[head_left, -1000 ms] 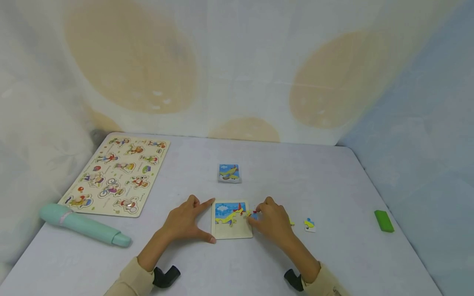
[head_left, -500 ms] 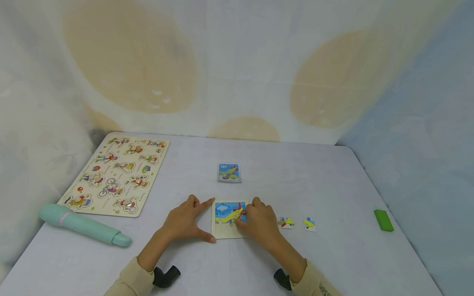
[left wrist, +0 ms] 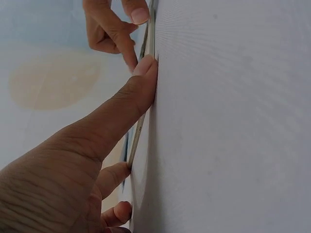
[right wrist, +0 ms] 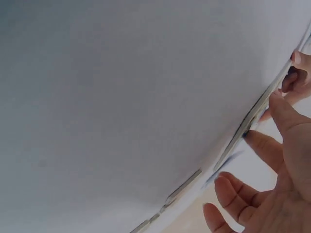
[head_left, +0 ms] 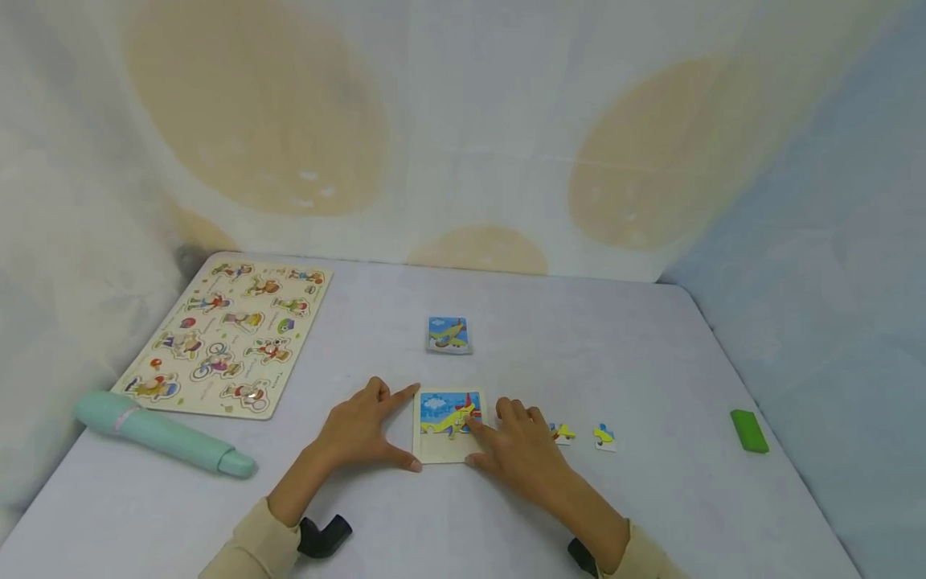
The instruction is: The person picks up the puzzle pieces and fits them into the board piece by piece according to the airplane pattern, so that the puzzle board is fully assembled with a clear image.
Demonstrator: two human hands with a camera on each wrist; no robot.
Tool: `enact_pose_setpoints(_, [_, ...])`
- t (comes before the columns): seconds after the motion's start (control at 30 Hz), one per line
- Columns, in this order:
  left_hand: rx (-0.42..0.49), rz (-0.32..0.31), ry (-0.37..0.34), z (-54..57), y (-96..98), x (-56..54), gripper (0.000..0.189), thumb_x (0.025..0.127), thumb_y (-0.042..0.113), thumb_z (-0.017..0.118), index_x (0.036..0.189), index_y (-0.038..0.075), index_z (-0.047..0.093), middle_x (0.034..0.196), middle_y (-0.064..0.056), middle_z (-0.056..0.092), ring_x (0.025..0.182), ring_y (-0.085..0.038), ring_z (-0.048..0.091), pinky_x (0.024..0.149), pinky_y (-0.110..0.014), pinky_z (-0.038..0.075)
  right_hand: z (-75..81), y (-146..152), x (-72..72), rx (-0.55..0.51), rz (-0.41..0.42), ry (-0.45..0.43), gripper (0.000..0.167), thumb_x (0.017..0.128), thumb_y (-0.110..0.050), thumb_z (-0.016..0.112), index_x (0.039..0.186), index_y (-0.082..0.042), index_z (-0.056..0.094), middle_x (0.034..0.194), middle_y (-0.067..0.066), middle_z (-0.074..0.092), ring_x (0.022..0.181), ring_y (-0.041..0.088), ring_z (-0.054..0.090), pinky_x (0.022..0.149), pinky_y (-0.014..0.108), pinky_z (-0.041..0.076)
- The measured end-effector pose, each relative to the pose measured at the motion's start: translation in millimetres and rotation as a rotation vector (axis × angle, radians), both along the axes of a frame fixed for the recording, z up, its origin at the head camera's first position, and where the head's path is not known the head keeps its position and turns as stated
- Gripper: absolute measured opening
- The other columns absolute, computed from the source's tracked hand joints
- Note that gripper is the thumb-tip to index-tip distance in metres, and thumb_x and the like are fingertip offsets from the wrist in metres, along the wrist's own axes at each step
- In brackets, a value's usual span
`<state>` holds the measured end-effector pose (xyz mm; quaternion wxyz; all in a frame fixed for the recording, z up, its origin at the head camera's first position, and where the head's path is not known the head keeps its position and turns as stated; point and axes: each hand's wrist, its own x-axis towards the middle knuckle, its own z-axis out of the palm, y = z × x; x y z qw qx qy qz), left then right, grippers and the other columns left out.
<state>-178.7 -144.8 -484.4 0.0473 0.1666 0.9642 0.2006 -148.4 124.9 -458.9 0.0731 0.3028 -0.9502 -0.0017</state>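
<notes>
Both hands on the part-filled puzzle board — loose pieces nearby

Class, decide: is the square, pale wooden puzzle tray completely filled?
No, bare wood shows on the tray below its blue-and-yellow puzzle pieces.

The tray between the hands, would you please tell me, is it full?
Only partly full: the tray is bare at lower left, and pieces lie outside.
</notes>
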Motion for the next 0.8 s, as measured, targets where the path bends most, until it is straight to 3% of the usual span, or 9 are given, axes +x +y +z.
enact_pose_setpoints(0.13, [-0.006,-0.007,0.002,1.7,0.1,-0.7,0.112,0.051,0.074,0.084,0.147,0.029,0.049,0.097,-0.001,0.038,0.073,-0.014,0.037,0.054,-0.026,0.029,-0.6,6.9,-3.0,0.019,0.033,0.019,0.05,0.088,-0.057,0.066,0.129,-0.029,0.068,0.096,0.01,0.052,0.087,0.023,0.05,0.079,0.045,0.046])
enact_pose_setpoints(0.4, [-0.015,-0.009,0.008,6.8,-1.5,-1.9,0.113,0.05,0.075,0.083,0.148,0.029,0.049,0.098,-0.002,0.038,0.073,-0.014,0.038,0.055,-0.026,0.029,4.4,0.6,-9.4,0.068,0.032,0.021,0.049,0.09,-0.059,0.061,0.128,-0.029,0.069,0.093,0.007,0.052,0.089,0.023,0.051,0.082,0.046,0.045])
enact_pose_setpoints(0.6, [-0.006,0.001,-0.019,5.7,-1.4,-1.2,0.112,0.051,0.073,0.085,0.147,0.028,0.049,0.098,-0.002,0.039,0.074,-0.014,0.039,0.056,-0.027,0.03,10.1,-1.0,-12.7,0.035,0.01,-0.106,0.051,0.087,-0.058,0.066,0.129,-0.029,0.068,0.091,0.005,0.048,0.087,0.021,0.047,0.083,0.047,0.043])
enact_pose_setpoints(0.7, [-0.001,0.003,-0.039,4.2,-0.1,-1.2,0.112,0.051,0.072,0.085,0.148,0.028,0.049,0.099,-0.003,0.039,0.075,-0.015,0.039,0.056,-0.027,0.03,12.9,3.8,-13.5,-0.057,-0.039,-0.211,0.056,0.084,-0.054,0.072,0.133,-0.027,0.065,0.096,0.003,0.048,0.088,0.019,0.045,0.087,0.048,0.041])
enact_pose_setpoints(0.8, [-0.004,0.009,-0.047,3.7,0.3,-0.4,0.113,0.051,0.073,0.085,0.148,0.029,0.048,0.099,-0.003,0.039,0.075,-0.015,0.039,0.056,-0.027,0.029,14.0,13.3,-13.0,-0.173,-0.106,-0.262,0.061,0.081,-0.047,0.078,0.135,-0.023,0.063,0.1,0.002,0.05,0.09,0.017,0.046,0.092,0.047,0.039])
